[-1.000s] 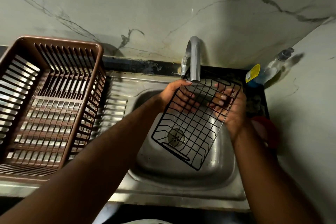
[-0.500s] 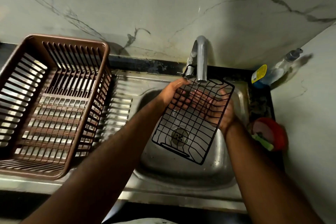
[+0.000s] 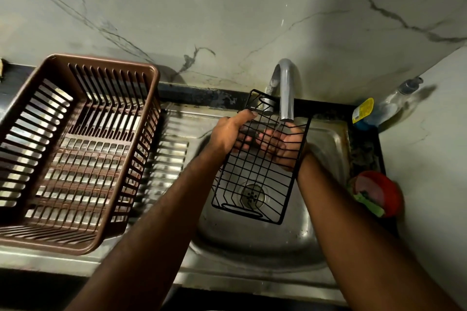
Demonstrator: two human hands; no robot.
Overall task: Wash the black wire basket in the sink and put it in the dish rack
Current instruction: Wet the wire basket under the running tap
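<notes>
- black wire basket (image 3: 255, 179) held tilted over the sink (image 3: 328, 230), top end up by the faucet (image 3: 285, 88), bottom end hanging above the drain (image 3: 252, 194)
- left hand (image 3: 227, 131) grips the basket's left rim near the top, thumb over the wire, fingers curled behind the grid
- right hand (image 3: 283, 144) sits behind the grid just under the faucet spout, fingers bent against the wires (looks like rubbing; a firm grip i can't tell)
- thin stream of water runs from the faucet onto the right hand and basket
- progress guess: mid-wash, rinsing the upper part; lower half looks not yet under the water
- left to do: finish the rinse, shut off the water, move the basket to the brown dish rack (image 3: 151, 76), well left of the faucet on the drainboard, nothing in it
- right of the faucet: soap bottle (image 3: 374, 111) in the corner, red dish (image 3: 384, 192) with a green scrub pad nearer the viewer
</notes>
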